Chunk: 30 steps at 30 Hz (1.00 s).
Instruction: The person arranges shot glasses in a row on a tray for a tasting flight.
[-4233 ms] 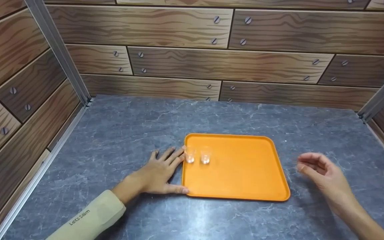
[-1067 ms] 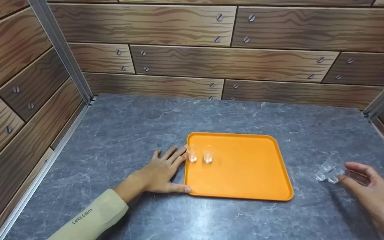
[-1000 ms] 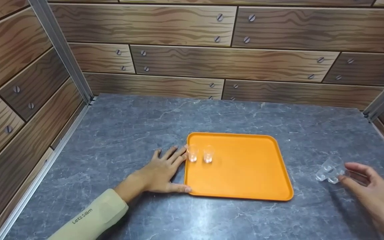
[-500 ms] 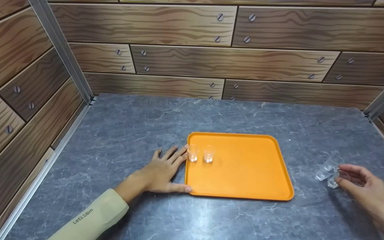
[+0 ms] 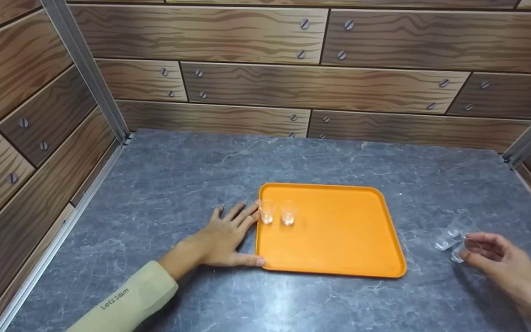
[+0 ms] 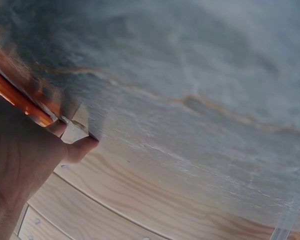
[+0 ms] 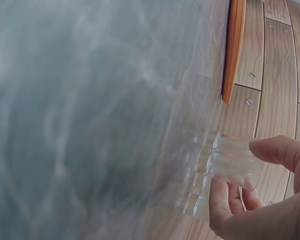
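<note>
My left hand (image 5: 221,240) lies spread flat on the table, with fingertips and thumb touching the left edge of the orange tray (image 5: 334,235). Two small clear shot glasses, one (image 5: 267,213) by the fingertips and another (image 5: 288,213) to its right, stand upright on the tray's left part. Right of the tray, my right hand (image 5: 500,263) pinches a clear shot glass (image 7: 235,165) between thumb and fingers. Other clear glasses (image 5: 447,240) stand close beside it on the table; their exact number is hard to tell through the transparent walls.
The grey marbled table (image 5: 201,170) is bounded by wood-patterned walls (image 5: 247,83) at the back and sides. Metal corner posts (image 5: 85,69) rise at the back corners.
Since a second ago, the right hand has shifted slightly left and towards me, drawing its shot glass a little away from the others. Left hand, tray and the two glasses on it stay put.
</note>
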{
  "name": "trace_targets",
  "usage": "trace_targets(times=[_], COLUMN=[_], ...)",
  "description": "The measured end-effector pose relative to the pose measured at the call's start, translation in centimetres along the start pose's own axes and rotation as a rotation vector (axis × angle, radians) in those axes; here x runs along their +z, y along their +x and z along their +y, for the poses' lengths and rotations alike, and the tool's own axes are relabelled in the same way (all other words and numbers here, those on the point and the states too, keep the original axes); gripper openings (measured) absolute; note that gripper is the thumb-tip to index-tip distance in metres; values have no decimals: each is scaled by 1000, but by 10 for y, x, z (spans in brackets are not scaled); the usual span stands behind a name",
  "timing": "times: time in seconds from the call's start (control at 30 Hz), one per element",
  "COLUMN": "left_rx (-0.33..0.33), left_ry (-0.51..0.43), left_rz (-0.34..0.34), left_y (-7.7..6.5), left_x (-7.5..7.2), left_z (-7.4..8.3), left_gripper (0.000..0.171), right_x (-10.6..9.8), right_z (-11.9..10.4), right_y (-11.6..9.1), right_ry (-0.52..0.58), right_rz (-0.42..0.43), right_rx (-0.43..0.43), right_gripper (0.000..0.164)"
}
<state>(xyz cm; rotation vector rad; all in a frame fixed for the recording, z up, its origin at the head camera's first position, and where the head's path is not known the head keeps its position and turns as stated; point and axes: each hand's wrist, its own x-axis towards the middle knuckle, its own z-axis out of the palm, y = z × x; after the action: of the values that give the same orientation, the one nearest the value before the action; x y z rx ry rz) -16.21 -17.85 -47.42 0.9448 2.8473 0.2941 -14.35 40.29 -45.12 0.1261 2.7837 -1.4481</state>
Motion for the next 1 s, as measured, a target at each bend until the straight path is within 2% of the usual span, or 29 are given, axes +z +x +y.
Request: trace_targets(times=[0.23,0.43,0.87,1.0], left_rx=[6,7,22,23], left_ry=[-6,-7,-2,3], left_rz=[1,2,19,31], left_y=[1,-1,-2,-1], left_x=[0,1,1,1], left_z=[1,-1,-1,-1], left_gripper=[114,114,113,113], right_x=[-4,-4,0,-1], right_z=[3,4,1,0], right_y=[1,1,-4,-3], right_ry=[-7,-7,70,80], right_rz=[-32,-48,-13,-10], right_rx=[35,14,-8,-10], right_gripper=[40,41,22,22])
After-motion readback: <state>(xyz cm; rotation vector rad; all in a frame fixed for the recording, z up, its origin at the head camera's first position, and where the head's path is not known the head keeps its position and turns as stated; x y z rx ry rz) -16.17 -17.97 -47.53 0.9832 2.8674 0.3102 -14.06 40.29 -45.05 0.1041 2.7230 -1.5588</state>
